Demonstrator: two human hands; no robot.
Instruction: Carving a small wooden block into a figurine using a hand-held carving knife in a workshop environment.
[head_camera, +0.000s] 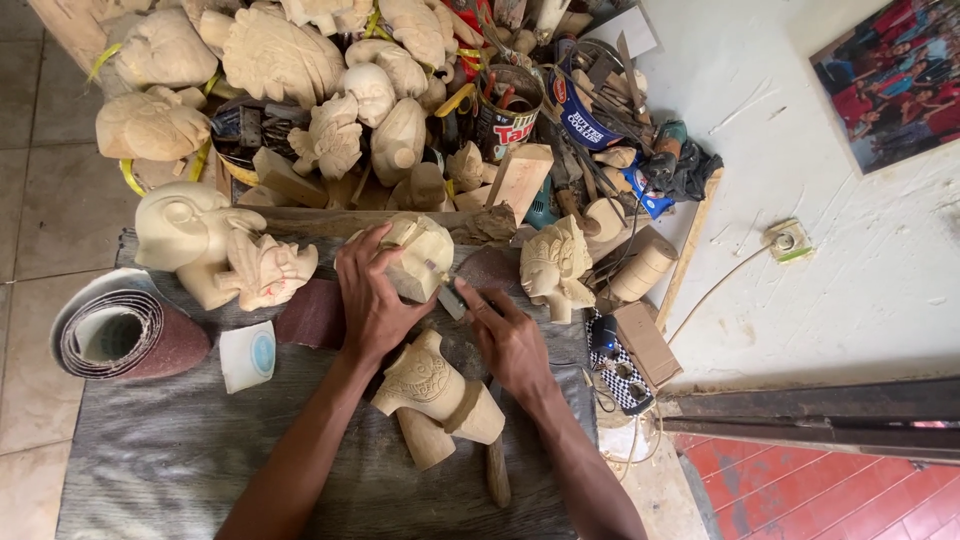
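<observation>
Closest in, lower centre, a carved wooden piece (437, 390) lies on the table (180, 450), left hand (372, 295) clamped on a pale carving (422, 255), right hand (508, 340) gripping a small blade (450, 298) against it.

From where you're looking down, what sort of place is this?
Most likely a wood carver's workshop. The left hand steadies an unfinished carved wooden figure while the right hand works it with a small blade; a pile of carved figures and a sandpaper roll lie nearby.

My grey wooden board (180, 450) carries a sandpaper roll (120, 335), a white tape roll (247, 355), pale carved heads (225, 250), a loose sandpaper sheet (313, 312) and one carved figure (440, 392).
</observation>
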